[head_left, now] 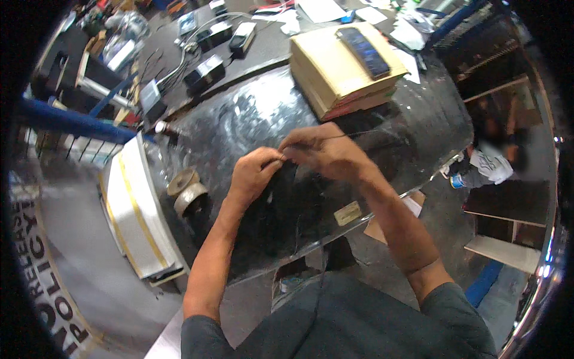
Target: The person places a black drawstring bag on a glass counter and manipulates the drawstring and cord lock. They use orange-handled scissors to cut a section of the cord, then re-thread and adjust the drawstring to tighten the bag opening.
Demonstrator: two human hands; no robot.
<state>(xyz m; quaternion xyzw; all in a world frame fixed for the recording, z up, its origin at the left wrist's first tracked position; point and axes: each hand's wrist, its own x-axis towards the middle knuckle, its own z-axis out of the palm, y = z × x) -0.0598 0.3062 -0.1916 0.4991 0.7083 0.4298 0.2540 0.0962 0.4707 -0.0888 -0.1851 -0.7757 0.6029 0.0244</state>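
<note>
"What are the fingertips doing?"

"They meet over the table (311, 224). On the left hand (252, 173), thumb and forefinger look narrow, but they run into the other fingertips, so I can't tell whether they are closed on anything. The right hand (326, 154) has its fingers curled in and seems to hold a thin dark strand (354, 135); the pinch itself is too small and blurred to be sure."

"Which way does the strand lie?"

"To the right of where the fingertips meet. It leaves the far side of the right hand, its long axis crosswise and slanting a little away from the body. The right hand is clearly the nearer; I'd judge that everything turns on that line between pinch and strand."

"And the pose?"

"Right hand with its back upward, fingers pointing left, forearm slanting in from the lower right. The left reaches up from the lower left, fingers toward the right."

"Further out?"

"Beyond the right hand, a yellowish box stack (323, 66) with a dark phone (363, 52) on top. Left of the left hand, two tape rolls (191, 197), then a white panel stack (140, 209) by the table's left side."
</note>
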